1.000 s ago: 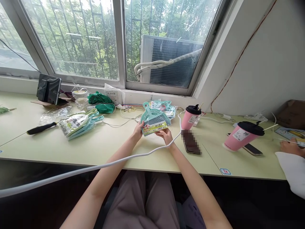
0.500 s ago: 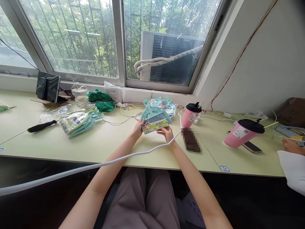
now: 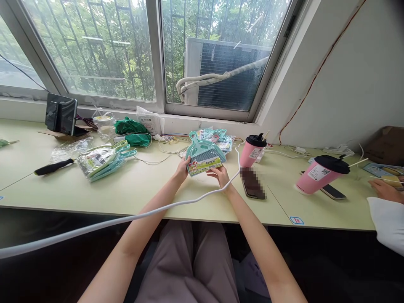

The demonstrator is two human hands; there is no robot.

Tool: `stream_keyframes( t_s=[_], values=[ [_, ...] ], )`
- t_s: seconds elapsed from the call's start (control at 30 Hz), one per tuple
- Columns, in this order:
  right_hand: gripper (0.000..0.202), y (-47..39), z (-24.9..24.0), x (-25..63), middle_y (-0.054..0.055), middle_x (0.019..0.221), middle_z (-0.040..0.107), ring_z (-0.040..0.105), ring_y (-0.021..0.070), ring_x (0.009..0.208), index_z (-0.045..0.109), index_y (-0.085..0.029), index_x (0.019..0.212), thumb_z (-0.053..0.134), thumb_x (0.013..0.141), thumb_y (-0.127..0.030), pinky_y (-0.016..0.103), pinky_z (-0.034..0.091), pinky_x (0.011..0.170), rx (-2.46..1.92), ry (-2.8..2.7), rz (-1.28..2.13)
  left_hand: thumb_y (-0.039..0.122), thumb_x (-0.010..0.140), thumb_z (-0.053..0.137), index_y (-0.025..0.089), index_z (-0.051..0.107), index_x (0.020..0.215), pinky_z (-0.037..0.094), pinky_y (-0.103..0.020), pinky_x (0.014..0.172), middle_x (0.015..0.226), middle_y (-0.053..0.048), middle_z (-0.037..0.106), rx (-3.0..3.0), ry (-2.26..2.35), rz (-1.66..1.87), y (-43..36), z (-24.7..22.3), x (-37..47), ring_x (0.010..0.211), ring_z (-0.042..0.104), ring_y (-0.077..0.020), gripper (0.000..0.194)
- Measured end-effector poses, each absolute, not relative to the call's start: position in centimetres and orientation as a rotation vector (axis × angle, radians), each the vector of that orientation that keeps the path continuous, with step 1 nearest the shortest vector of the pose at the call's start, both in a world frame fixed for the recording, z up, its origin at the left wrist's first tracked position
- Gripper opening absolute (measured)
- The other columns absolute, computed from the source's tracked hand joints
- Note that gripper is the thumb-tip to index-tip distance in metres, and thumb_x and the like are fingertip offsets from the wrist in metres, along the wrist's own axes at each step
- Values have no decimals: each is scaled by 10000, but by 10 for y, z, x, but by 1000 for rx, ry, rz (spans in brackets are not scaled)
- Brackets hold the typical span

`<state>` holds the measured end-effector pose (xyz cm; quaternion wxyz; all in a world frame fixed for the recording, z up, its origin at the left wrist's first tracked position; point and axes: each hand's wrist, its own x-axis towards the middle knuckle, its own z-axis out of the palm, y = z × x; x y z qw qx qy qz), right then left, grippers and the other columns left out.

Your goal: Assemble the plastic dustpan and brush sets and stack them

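A teal dustpan and brush set (image 3: 204, 152) with a yellow-green label is held over the table, its handle pointing toward the window. My left hand (image 3: 182, 168) grips its lower left corner, with the thumb on the front. At the lower right edge, my right hand (image 3: 220, 173) holds the set from below, fingers at the label. More wrapped teal sets (image 3: 225, 141) lie just behind it. To the left, further wrapped sets (image 3: 102, 160) rest on the table beside a black-handled tool (image 3: 53, 167).
A white cable (image 3: 176, 204) crosses in front of my forearms. Right of my hands are a pink cup (image 3: 250, 155), a phone (image 3: 253, 185) and a second pink cup (image 3: 315, 179). Another person's hand (image 3: 386, 190) is at the far right. Green bags (image 3: 134, 132) lie near the window.
The view has shifted very slightly. Both hands keep their hold on the dustpan set, whose label now tilts a little differently.
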<state>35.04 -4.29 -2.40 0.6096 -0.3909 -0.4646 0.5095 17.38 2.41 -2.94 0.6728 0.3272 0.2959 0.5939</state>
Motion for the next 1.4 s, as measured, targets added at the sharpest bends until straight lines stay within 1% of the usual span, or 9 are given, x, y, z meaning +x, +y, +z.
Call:
stream_keyframes(
  t_s=[0.23, 0.57, 0.87, 1.0, 1.07, 1.13, 1.23, 1.3, 1.4],
  values=[
    [427, -33, -35, 354, 0, 850, 688, 692, 147, 649, 597, -210, 959, 774, 670, -470, 290, 604, 629, -935, -1033, 1098, 293, 803, 726, 239, 612, 1136, 529, -354, 853, 934, -34, 722, 760, 711, 1280, 25, -33, 175, 879, 685, -221, 356],
    [386, -31, -39, 357, -17, 663, 662, 652, 150, 531, 598, -195, 894, 799, 625, -385, 325, 607, 626, -961, -940, 1026, 532, 840, 635, 175, 670, 850, 538, -325, 729, 720, -62, 697, 864, 932, 1313, 36, -41, 170, 734, 674, -203, 358],
    [312, -34, -38, 361, -35, 611, 627, 558, 106, 461, 621, -189, 841, 779, 611, -329, 258, 509, 483, -982, -984, 1175, 235, 941, 460, 139, 612, 1013, 554, -269, 738, 783, -68, 696, 395, 996, 1723, 53, -25, 120, 733, 695, -145, 194],
    [323, -35, -36, 362, -50, 631, 620, 520, 80, 445, 621, -192, 843, 782, 584, -297, 232, 476, 458, -951, -949, 1213, 182, 961, 398, 177, 448, 1238, 537, -248, 803, 1098, -110, 664, 254, 1278, 1964, 57, -21, 72, 989, 679, -143, 281],
    [314, -35, -35, 363, -51, 638, 617, 514, 74, 449, 611, -196, 826, 778, 578, -292, 224, 473, 456, -952, -903, 1213, 154, 912, 490, 164, 352, 1331, 493, -309, 944, 1337, -179, 533, 257, 1603, 2048, 52, -20, 63, 1234, 559, -193, 441],
    [309, -34, -35, 364, -52, 648, 616, 515, 72, 457, 600, -200, 819, 771, 577, -286, 219, 474, 461, -955, -865, 1201, 183, 857, 591, 138, 284, 1400, 360, -395, 1104, 1508, -230, 321, 391, 1898, 2124, 41, -17, 69, 1435, 311, -259, 625],
    [304, -34, -34, 367, -53, 656, 614, 526, 73, 471, 587, -207, 828, 760, 591, -286, 215, 487, 481, -955, -845, 1176, 325, 860, 618, 147, 246, 1471, 195, -477, 1182, 1586, -206, 169, 953, 1986, 2196, 19, -8, 103, 1502, 58, -311, 737],
    [293, -34, -34, 369, -55, 657, 611, 534, 76, 479, 578, -213, 825, 754, 605, -291, 216, 493, 492, -945, -846, 1167, 362, 864, 621, 192, 316, 1465, 227, -489, 1165, 1571, -161, 251, 1270, 1712, 2100, 6, -5, 132, 1493, 108, -330, 695],
    [276, -34, -33, 371, -53, 663, 618, 558, 83, 493, 576, -215, 831, 744, 622, -280, 216, 493, 496, -940, -870, 1196, 380, 826, 683, 223, 579, 1263, 378, -439, 1071, 1312, -118, 580, 1392, 1120, 1756, 0, -10, 166, 1361, 401, -348, 476]
  ],
)
